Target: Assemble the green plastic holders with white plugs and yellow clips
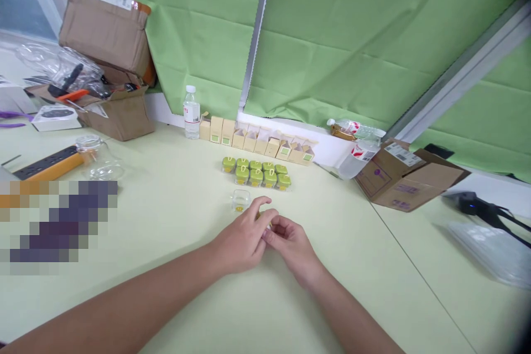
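Observation:
My left hand (244,240) and my right hand (292,243) meet over the table, fingertips pressed together. Both pinch a small item that the fingers mostly hide; only a sliver of yellow and white shows. The left index finger sticks out above it. Just beyond my left hand stands a small clear square container (241,199) without a lid, with a yellow mark low on its front. Farther back, small clear containers with green lids (255,174) stand close together in two rows.
Behind the containers runs a row of small cream boxes (253,139), several with raised flaps. A water bottle (191,113) stands at their left end. Cardboard boxes (120,113) and a power strip (52,161) lie left; a carton (409,177) and a plastic bag (493,249) lie right.

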`<action>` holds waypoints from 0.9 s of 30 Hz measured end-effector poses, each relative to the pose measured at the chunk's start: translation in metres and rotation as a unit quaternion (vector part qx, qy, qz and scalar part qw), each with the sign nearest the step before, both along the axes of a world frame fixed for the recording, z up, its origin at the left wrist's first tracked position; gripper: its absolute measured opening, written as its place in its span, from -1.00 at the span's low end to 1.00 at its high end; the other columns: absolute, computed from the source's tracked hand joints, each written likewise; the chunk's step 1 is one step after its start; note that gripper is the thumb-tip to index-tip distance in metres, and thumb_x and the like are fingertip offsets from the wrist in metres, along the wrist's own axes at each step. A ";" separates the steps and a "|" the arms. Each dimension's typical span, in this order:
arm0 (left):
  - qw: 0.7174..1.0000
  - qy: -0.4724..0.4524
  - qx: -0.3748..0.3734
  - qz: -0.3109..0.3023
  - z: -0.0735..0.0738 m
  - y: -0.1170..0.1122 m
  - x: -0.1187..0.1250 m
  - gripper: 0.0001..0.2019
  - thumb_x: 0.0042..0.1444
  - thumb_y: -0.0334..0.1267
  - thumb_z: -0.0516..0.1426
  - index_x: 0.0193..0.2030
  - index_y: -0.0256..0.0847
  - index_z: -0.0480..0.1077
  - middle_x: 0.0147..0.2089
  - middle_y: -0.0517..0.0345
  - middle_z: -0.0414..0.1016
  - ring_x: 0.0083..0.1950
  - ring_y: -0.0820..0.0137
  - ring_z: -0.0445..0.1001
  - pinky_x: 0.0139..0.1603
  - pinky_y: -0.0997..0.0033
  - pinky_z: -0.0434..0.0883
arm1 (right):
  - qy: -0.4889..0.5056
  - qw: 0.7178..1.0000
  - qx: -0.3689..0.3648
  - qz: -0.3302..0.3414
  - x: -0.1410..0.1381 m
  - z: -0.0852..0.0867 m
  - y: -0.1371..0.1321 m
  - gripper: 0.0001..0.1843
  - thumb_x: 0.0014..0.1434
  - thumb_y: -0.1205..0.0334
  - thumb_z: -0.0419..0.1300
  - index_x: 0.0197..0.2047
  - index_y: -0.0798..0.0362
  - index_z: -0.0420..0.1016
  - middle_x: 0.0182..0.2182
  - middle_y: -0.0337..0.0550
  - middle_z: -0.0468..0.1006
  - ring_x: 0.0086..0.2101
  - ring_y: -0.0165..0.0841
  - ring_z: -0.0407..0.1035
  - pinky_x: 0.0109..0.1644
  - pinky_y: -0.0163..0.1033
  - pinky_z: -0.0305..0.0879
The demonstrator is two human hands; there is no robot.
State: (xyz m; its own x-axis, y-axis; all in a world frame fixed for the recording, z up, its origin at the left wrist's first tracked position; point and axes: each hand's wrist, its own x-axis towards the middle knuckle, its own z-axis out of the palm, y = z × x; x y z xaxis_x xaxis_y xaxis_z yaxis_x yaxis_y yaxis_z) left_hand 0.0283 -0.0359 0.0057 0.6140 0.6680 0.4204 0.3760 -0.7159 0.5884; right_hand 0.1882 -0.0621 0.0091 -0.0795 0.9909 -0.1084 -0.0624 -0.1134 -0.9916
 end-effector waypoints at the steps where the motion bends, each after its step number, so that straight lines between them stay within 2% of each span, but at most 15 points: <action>1: 1.000 -0.001 0.007 0.000 0.000 -0.001 0.001 -0.54 0.11 -0.52 -0.01 0.17 -0.17 0.17 0.36 -0.17 0.00 -0.05 0.23 0.46 -0.10 0.20 0.46 | 0.012 1.000 0.000 -0.003 0.000 0.000 -0.001 -0.64 -0.04 0.01 0.45 -0.32 0.10 0.52 -0.45 -0.26 0.48 -0.39 -0.38 0.40 -0.21 -0.25 0.39; 8: 0.999 -0.032 -0.010 -0.001 0.003 -0.004 0.003 -0.60 0.10 -0.56 -0.04 0.07 -0.18 0.19 0.27 -0.16 0.10 0.04 0.19 0.44 -0.04 0.19 0.44 | 0.029 0.999 -0.016 -0.039 -0.006 0.002 -0.003 -0.70 -0.06 0.07 0.44 -0.38 0.08 0.49 -0.49 -0.27 0.47 -0.44 -0.37 0.39 -0.26 -0.24 0.42; 12: 0.999 -0.027 -0.029 -0.003 0.003 -0.007 0.005 -0.61 0.10 -0.55 -0.04 0.06 -0.17 0.18 0.25 -0.15 0.12 0.02 0.20 0.45 -0.06 0.19 0.45 | 0.014 0.997 -0.028 -0.075 -0.012 0.004 -0.006 -0.85 -0.09 0.24 0.34 -0.44 0.08 0.46 -0.54 -0.30 0.44 -0.48 -0.38 0.34 -0.35 -0.26 0.38; 15: 0.999 -0.031 -0.027 -0.010 0.002 -0.008 0.007 -0.62 0.11 -0.57 -0.05 0.04 -0.17 0.19 0.24 -0.14 0.13 0.08 0.17 0.42 -0.04 0.19 0.45 | 0.003 0.994 -0.028 -0.107 -0.016 0.006 -0.009 -0.93 -0.13 0.32 0.24 -0.49 0.06 0.42 -0.57 -0.33 0.40 -0.50 -0.40 0.31 -0.39 -0.30 0.33; 22: 0.997 -0.051 -0.052 -0.027 0.006 -0.009 0.010 -0.60 0.08 -0.61 -0.06 0.02 -0.16 0.17 0.22 -0.12 0.14 0.15 0.18 0.37 0.04 0.18 0.44 | -0.001 0.994 -0.012 -0.107 -0.015 0.004 -0.008 -0.95 -0.12 0.31 0.18 -0.48 0.06 0.38 -0.57 -0.35 0.36 -0.50 -0.42 0.27 -0.43 -0.33 0.26; 27: 0.996 -0.071 -0.060 0.014 0.004 -0.009 0.010 -0.50 0.05 -0.61 -0.04 0.14 -0.16 0.13 0.30 -0.16 0.05 0.17 0.16 0.36 0.06 0.14 0.45 | -0.003 0.995 0.003 -0.099 -0.015 0.006 -0.007 -0.83 -0.07 0.24 0.33 -0.38 0.06 0.45 -0.46 -0.26 0.49 -0.39 -0.36 0.40 -0.31 -0.31 0.33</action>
